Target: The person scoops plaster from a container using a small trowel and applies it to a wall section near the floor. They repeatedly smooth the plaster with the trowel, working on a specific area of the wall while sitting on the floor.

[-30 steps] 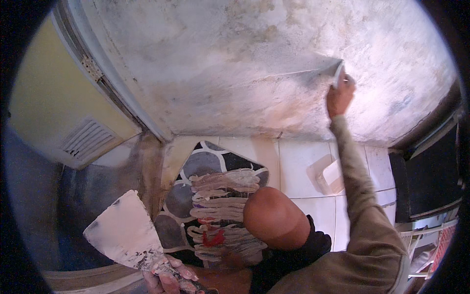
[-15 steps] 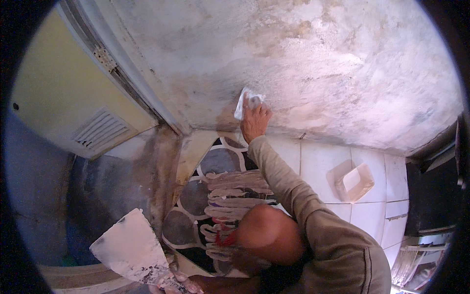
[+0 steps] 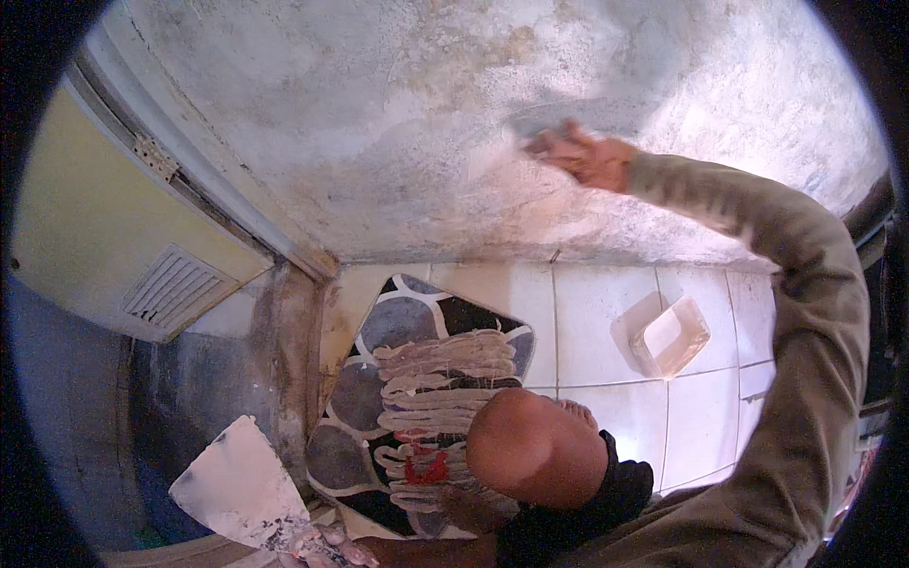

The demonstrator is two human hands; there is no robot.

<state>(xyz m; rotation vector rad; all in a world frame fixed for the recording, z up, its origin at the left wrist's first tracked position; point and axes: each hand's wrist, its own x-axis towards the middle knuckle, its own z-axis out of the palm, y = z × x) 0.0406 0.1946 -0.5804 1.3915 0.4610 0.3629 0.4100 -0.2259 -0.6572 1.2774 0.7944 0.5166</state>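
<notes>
At the lower left my left hand (image 3: 327,549) is closed around a wide putty knife (image 3: 237,483). Its blade is coated with pale putty, darker and smeared close to the handle. My right hand (image 3: 598,163) is up against the stained, patchy wall (image 3: 417,142), right of the middle. The fingers grip a flat putty spreader (image 3: 538,133), blurred by motion, with its edge at the wall surface. Wet-looking pale streaks lie on the wall around it.
An off-white plastic tub (image 3: 672,336) stands on the white floor tiles (image 3: 601,322). A patterned rug (image 3: 393,322) with a mop-like striped mat (image 3: 445,369) lies below my bent knee (image 3: 535,445). On the left is a yellowish door (image 3: 104,218) with a vent.
My right hand has swept up and to the right along the wall with the spreader, from low near the floor. The left hand still holds the putty knife, almost in place.
</notes>
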